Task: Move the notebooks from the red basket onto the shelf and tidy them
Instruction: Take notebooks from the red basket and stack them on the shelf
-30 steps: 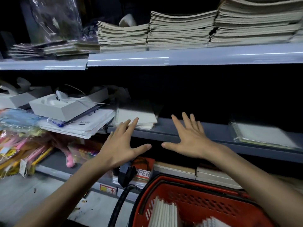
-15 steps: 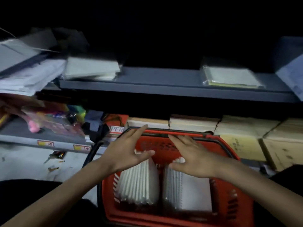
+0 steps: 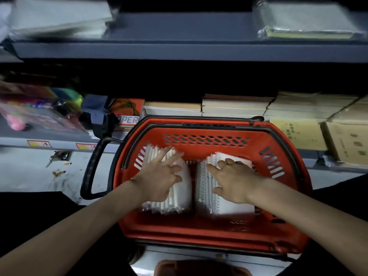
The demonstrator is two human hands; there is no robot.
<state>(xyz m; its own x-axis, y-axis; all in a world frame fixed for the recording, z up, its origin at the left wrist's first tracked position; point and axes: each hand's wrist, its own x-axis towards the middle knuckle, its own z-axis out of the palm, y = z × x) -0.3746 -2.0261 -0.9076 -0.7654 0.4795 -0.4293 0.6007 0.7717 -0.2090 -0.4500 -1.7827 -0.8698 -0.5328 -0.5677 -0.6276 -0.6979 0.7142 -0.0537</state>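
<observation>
The red basket (image 3: 205,229) stands on the floor below me, in front of the shelf (image 3: 179,50). Two batches of white spiral notebooks stand on edge inside it. My left hand (image 3: 159,177) lies on the left batch (image 3: 179,194), fingers spread over the page edges; its thumb is hidden. On the right batch (image 3: 231,206) sits my right hand (image 3: 234,181), its index finger stretched forward, the other fingers bent down over the batch's far top edge and the thumb against the spiral side.
The basket's black handle (image 3: 89,172) sticks out to the left. Behind the basket, stacked paper packs (image 3: 233,105) and brown cartons (image 3: 348,140) fill the bottom shelf. A wrapped pad (image 3: 306,22) and white papers (image 3: 59,18) lie on the grey shelf above. Colourful stationery (image 3: 39,108) sits left.
My view has tipped down from the shelves to the basket. Both hands have dropped from in front of the shelf edge onto the notebooks, and the right fingers have curled.
</observation>
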